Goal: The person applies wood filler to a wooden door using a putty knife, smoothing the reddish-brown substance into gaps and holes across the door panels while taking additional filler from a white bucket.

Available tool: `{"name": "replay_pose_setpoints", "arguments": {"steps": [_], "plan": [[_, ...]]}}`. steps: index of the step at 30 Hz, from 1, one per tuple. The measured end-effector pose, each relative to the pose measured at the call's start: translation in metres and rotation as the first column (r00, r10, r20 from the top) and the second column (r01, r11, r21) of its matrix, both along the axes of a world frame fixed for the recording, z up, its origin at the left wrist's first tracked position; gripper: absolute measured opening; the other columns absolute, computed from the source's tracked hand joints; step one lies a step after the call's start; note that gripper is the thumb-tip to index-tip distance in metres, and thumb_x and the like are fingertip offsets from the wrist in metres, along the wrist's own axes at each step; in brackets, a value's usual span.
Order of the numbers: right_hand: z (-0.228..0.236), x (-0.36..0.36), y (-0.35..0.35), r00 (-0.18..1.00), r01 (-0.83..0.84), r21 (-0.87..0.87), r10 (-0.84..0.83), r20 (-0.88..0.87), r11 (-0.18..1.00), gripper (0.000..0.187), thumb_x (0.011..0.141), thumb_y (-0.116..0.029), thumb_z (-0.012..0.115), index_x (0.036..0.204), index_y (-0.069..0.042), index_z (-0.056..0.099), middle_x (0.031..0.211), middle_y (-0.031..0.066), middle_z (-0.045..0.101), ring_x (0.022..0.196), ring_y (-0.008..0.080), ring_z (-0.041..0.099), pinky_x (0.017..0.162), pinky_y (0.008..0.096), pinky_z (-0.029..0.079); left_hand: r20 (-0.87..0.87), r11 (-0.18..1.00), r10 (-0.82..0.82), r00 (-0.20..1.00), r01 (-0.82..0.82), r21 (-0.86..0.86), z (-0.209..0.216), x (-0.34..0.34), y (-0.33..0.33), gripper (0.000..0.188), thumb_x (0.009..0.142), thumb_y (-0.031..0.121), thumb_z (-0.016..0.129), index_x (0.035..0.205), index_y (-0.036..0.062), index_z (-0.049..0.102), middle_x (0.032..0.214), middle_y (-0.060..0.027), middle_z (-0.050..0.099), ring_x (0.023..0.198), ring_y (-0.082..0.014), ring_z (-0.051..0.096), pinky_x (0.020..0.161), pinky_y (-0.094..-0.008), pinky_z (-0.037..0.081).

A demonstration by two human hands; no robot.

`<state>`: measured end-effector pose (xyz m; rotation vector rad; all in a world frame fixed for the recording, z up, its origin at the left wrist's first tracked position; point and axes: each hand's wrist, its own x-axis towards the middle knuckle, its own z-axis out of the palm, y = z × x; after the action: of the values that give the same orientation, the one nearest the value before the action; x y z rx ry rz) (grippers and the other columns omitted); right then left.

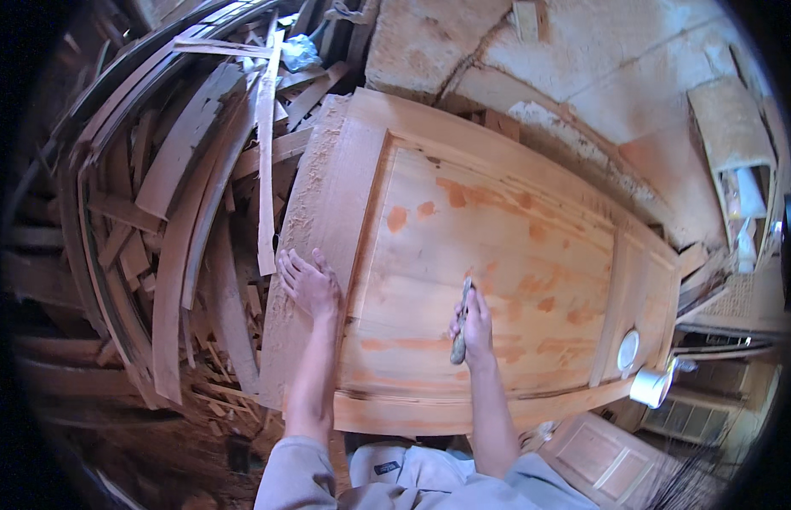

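Panelled door [412, 297] lies before me, orange patches [397, 219] over its middle. Left hand [312, 286] at door's nine o'clock edge — fingers spread loose against wood. Right hand [476, 326] below door's centre, toward six — fingers wrapped round slim tool [458, 349], perhaps scraper from where I stand, tip toward twelve. White tub [650, 388] at four o'clock; timber offcuts [191, 144] heaped at nine.

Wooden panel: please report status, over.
Right hand grips slim tool. Left hand spread at left end of wooden panel. Orange smears across it. White container near right end.
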<state>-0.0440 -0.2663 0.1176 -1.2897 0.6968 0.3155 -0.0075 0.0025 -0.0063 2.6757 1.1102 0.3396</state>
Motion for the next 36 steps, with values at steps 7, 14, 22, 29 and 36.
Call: {"name": "replay_pose_setpoints", "arguments": {"steps": [7, 14, 22, 29, 36], "plan": [[-0.037, 0.08, 0.026, 0.983, -0.077, -0.438, 0.141, 0.116, 0.896, 0.051, 0.105, -0.028, 0.049, 0.151, -0.008, 0.036, 0.079, 0.0039, 0.054, 0.048, 0.0099, 0.051, 0.041, 0.0285, 0.047, -0.044, 1.0, 0.002, 0.999, -0.003, -0.03, 0.009, 0.008, -0.009, 0.055, 0.104, 0.044, 0.04, 0.137, 0.0018, 0.048, 0.147, -0.0175, 0.047, 0.141, -0.0288, 0.039, 0.114, -0.0484, 0.029], [-0.097, 0.173, 0.021, 0.854, 0.0, -0.887, 0.461, 0.24, 0.462, 0.049, 0.1, -0.023, 0.056, 0.145, -0.004, 0.047, 0.114, 0.024, 0.067, 0.087, 0.0336, 0.07, 0.078, 0.0416, 0.057, -0.194, 1.0, 0.017, 0.981, -0.02, -0.015, 0.003, 0.014, -0.013, 0.05, 0.104, 0.043, 0.037, 0.138, 0.0084, 0.049, 0.15, -0.0115, 0.045, 0.137, -0.0286, 0.045, 0.11, -0.0499, 0.034], [-0.102, 0.211, 0.035, 0.893, -0.126, -0.89, 0.441, 0.09, 0.437, 0.048, 0.099, -0.022, 0.054, 0.146, -0.011, 0.047, 0.103, 0.0264, 0.061, 0.095, 0.0419, 0.063, 0.083, 0.0496, 0.052, -0.27, 0.999, -0.017, 0.963, 0.007, -0.037, 0.015, 0.015, -0.007, 0.048, 0.107, 0.039, 0.033, 0.139, 0.0069, 0.048, 0.152, -0.0134, 0.041, 0.141, -0.0301, 0.038, 0.111, -0.0523, 0.032], [-0.11, 0.234, 0.043, 0.89, -0.174, -0.908, 0.455, 0.02, 0.38, 0.044, 0.099, -0.021, 0.054, 0.142, -0.01, 0.051, 0.102, 0.0278, 0.061, 0.091, 0.0443, 0.064, 0.079, 0.0521, 0.052, -0.266, 0.998, -0.026, 0.964, 0.011, -0.06, 0.016, 0.017, -0.009, 0.049, 0.107, 0.039, 0.032, 0.139, 0.0067, 0.047, 0.153, -0.014, 0.04, 0.14, -0.0312, 0.038, 0.11, -0.0528, 0.03], [-0.083, 0.236, 0.023, 0.757, -0.53, -0.811, 0.569, -0.322, 0.247, 0.036, 0.102, -0.029, 0.045, 0.132, -0.011, 0.057, 0.097, 0.0314, 0.065, 0.092, 0.0485, 0.065, 0.081, 0.056, 0.052, -0.233, 0.999, -0.024, 0.972, 0.016, -0.037, 0.022, 0.02, -0.01, 0.046, 0.106, 0.038, 0.034, 0.138, 0.0076, 0.048, 0.151, -0.0147, 0.042, 0.14, -0.0306, 0.04, 0.109, -0.0502, 0.032]]}}
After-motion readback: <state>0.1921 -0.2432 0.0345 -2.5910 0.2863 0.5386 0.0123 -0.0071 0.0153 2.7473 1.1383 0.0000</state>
